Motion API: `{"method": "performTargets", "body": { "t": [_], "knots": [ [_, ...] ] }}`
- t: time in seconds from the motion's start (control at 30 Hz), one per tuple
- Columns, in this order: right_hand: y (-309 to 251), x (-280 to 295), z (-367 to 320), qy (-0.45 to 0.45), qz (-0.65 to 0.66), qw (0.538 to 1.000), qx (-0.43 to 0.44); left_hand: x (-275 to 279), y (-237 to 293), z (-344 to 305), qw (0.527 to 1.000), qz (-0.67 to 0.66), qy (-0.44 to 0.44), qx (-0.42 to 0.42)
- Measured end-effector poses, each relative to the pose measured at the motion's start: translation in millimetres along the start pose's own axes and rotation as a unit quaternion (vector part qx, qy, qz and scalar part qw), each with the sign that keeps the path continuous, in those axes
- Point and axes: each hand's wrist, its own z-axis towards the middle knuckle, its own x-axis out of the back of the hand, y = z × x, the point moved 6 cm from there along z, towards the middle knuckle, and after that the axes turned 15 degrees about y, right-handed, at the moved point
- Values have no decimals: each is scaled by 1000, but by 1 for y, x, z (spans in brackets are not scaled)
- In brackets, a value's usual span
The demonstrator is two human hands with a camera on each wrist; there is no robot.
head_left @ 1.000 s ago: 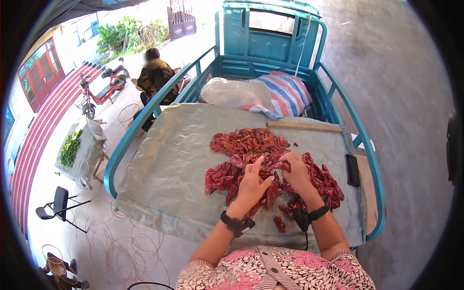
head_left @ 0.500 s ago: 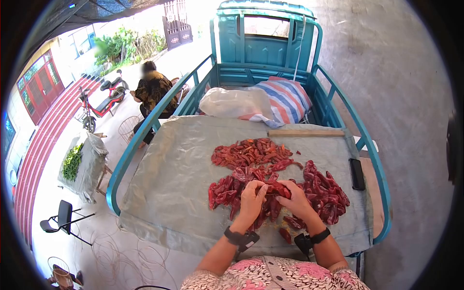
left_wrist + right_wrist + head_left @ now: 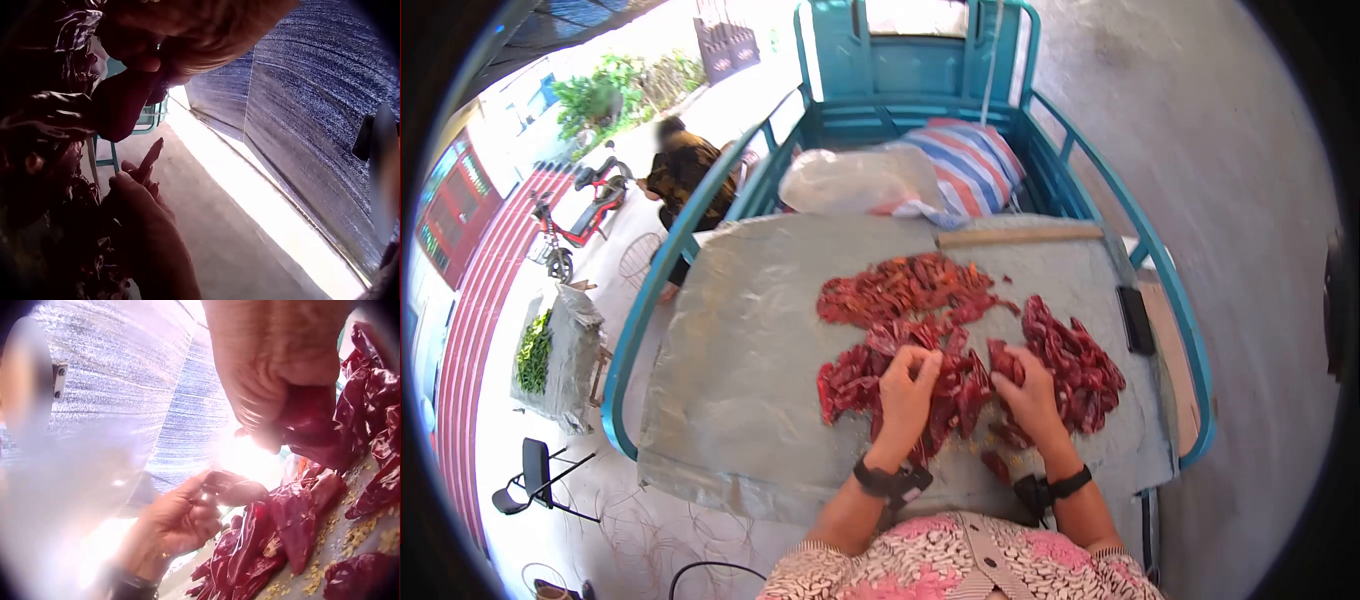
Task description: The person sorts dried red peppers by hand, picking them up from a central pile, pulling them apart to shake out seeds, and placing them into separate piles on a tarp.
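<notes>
Dried red chili peppers lie in heaps on a grey sheet. My right hand grips a dark red chili pepper in front of the right heap; in the right wrist view, this chili pepper shows under the curled fingers. Over the middle heap, my left hand has thumb and fingertips drawn together. Seen from the right wrist, the left hand pinches a reddish chili pepper piece. The hands are apart. A smaller-looking, brighter heap lies farther back.
Pale seeds are scattered by the peppers. A black phone lies at the right, a wooden strip behind. Blue rails flank the cart bed, which holds a striped sack. A person sits beyond the left rail.
Half a second ago both hands held one chili pepper together. They have since parted, the right hand moving slightly right with a chili pepper. The head view has shifted.
</notes>
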Motion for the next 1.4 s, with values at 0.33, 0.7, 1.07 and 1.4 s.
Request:
{"method": "performTargets", "body": {
  "t": [0.33, 0.7, 1.07, 1.4],
  "knots": [
    [-18, 1, 23, 58, 81, 994, -54, -4, 1, -4, 990, -105, -8, 91],
    [-17, -17, -4, -56, 54, 995, 58, -6, 10, -19, 985, -120, -124, 29],
    [-27, 0, 13, -134, -8, 987, 84, -19, 17, -26, 978, 106, -122, -129],
    [23, -32, 94, -88, -205, 963, 152, -45, -9, -46, 938, 169, -210, -218]
  ]
}}
